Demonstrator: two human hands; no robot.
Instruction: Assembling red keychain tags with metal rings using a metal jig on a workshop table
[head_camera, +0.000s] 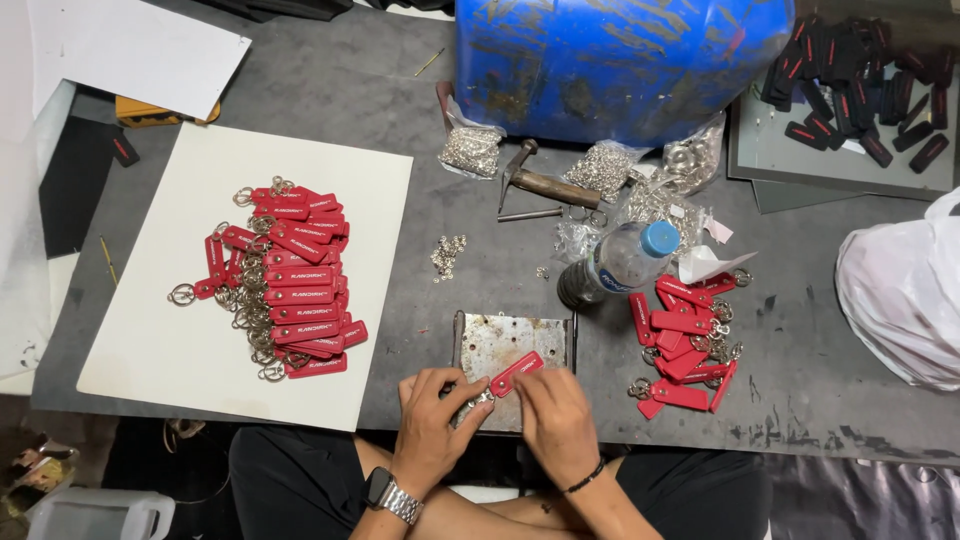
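Fingers of the left hand are being pinched narrowly around a small metal ring at the lower centre of the frame, at the near edge of a rusty metal plate. One red key tag is being held at its lower end by the closed fingertips of the right hand, the tag lying slanted across the plate. A heap of finished red tags with rings is being kept on a white board at the left. Loose red tags are lying right of the plate, below a plastic bottle. A hammer is resting by the blue drum at the top.
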